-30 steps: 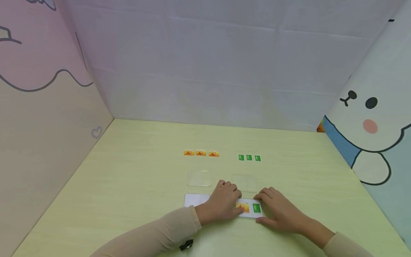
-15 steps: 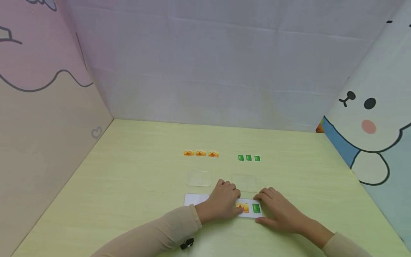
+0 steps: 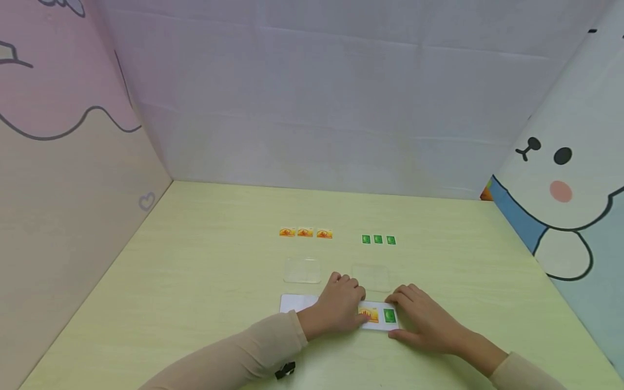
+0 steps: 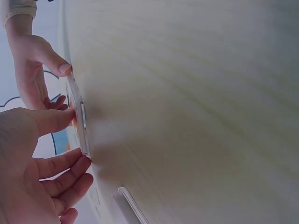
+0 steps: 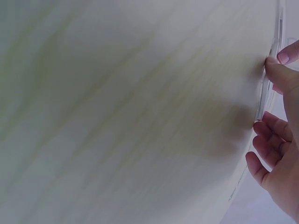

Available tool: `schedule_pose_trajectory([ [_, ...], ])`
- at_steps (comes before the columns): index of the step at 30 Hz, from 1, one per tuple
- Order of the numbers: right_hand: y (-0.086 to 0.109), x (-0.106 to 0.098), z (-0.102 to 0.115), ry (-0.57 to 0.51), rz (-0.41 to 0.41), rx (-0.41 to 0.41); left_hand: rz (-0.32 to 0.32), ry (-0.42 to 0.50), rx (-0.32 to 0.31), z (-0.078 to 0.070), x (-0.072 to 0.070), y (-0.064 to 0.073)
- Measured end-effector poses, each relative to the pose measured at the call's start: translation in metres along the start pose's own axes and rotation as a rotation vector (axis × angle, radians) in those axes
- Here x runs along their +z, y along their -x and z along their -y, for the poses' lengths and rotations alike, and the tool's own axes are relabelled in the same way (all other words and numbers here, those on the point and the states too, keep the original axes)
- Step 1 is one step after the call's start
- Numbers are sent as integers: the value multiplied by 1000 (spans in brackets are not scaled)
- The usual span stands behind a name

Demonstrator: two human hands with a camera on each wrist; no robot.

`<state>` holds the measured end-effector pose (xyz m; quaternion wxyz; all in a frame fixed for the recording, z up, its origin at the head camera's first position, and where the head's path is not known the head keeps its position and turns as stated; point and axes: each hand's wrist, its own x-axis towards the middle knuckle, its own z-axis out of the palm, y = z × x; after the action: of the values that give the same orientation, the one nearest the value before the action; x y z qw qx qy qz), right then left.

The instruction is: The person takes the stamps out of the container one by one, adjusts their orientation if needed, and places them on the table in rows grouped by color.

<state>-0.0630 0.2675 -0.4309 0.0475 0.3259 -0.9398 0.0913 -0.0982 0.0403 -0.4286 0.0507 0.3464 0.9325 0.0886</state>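
A flat white card (image 3: 380, 326) bears an orange stamp-like sticker (image 3: 372, 313) and a green one (image 3: 389, 316). My left hand (image 3: 338, 306) pinches the card's left part, thumb on top over the orange sticker's lower edge and fingers at the far edge. My right hand (image 3: 421, 319) grips its right end, with the thumb at the near edge and fingers at the far corner. In the left wrist view the card (image 4: 78, 109) appears edge-on between both hands. Another white card (image 3: 296, 302) lies to the left, partly hidden by my left hand.
Two clear rectangular plastic pieces (image 3: 302, 271) lie beyond the hands; the right one (image 3: 372, 276) sits just past the held card. Farther back are rows of orange stickers (image 3: 305, 232) and green stickers (image 3: 378, 239). A small black object (image 3: 285, 370) shows beside my left sleeve.
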Motion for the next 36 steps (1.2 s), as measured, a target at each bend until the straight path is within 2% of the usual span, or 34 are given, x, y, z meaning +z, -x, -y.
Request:
schedule_pose_trajectory([
  [8, 0, 1, 0, -3, 13, 18, -6, 3, -7, 0, 0, 1],
  [36, 1, 2, -1, 11, 0, 6, -12, 0, -4, 0, 1, 0],
])
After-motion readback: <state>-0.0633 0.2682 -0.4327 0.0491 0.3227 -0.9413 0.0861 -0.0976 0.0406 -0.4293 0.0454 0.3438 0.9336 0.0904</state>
